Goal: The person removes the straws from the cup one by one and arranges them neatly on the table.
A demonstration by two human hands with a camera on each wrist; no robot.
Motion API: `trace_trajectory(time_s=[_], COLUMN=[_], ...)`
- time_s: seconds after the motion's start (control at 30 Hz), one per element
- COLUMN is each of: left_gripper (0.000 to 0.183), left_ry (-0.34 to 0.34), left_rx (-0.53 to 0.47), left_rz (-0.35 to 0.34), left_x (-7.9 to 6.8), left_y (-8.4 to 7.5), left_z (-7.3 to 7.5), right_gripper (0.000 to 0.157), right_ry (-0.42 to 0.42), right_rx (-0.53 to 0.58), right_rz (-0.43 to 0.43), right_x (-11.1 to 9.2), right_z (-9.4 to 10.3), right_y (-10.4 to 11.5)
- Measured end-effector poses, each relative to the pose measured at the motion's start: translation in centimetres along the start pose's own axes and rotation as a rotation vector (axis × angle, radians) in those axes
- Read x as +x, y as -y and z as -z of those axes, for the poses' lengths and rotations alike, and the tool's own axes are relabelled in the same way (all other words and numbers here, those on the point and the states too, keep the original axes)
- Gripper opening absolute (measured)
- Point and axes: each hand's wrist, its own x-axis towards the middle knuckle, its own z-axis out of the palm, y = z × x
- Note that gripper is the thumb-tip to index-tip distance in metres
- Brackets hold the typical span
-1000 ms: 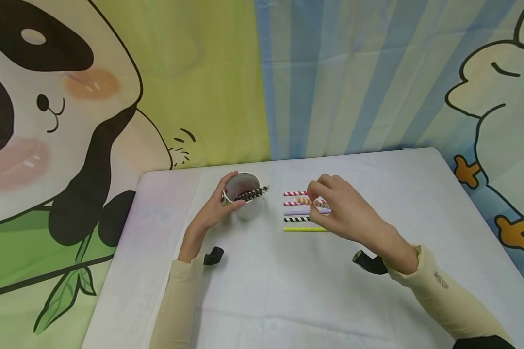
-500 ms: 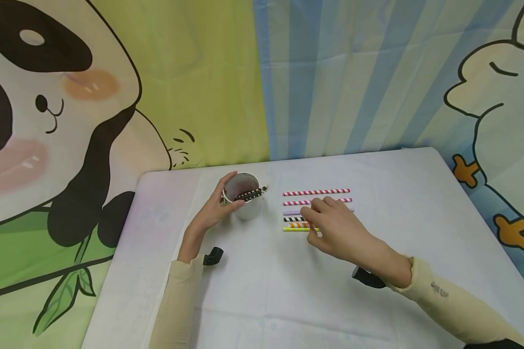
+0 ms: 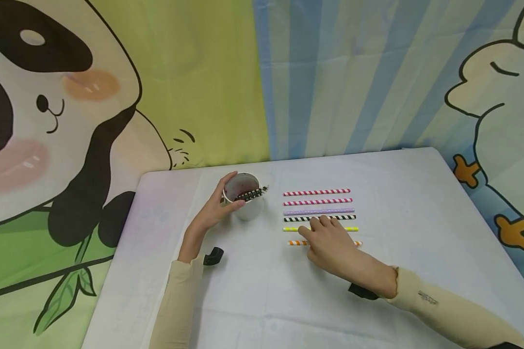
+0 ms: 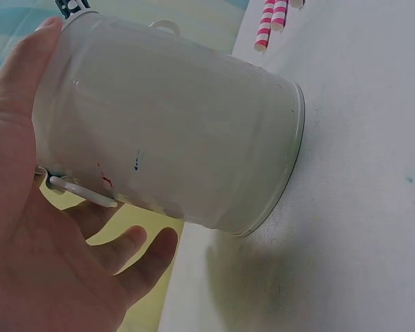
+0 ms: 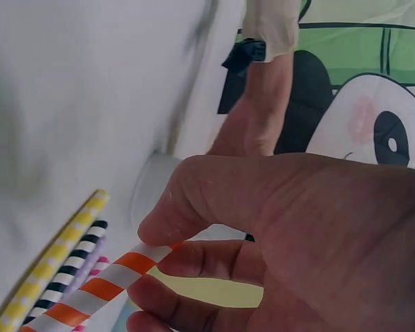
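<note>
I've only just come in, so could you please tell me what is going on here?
A person's right hand pinches an orange-striped straw, on the near side of five straws lying in a row on a white tabletop. The left hand holds a whitish bucket, with spotted black straws at its rim.

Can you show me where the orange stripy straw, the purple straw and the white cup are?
Orange stripy straw [image 5: 100, 289]: right wrist view, middle of its visible length.
Purple straw [image 3: 315, 212]: head view, near its middle.
White cup [image 4: 169, 124]: left wrist view, on its outer side wall.
</note>
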Motion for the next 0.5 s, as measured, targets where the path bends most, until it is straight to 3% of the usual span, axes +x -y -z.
trace_trajectory(time_s=[0.5], left_gripper=[0.082], left_ry=[0.007], left_rx=[-0.011], left_rz=[0.005], left_x=[0.0], left_y=[0.3], left_z=[0.1], right_gripper=[0.014], right_ry=[0.068], right_rx=[-0.041], right_rz=[-0.075], right_x=[1.3], right_z=[-4.4], right_y=[-0.7])
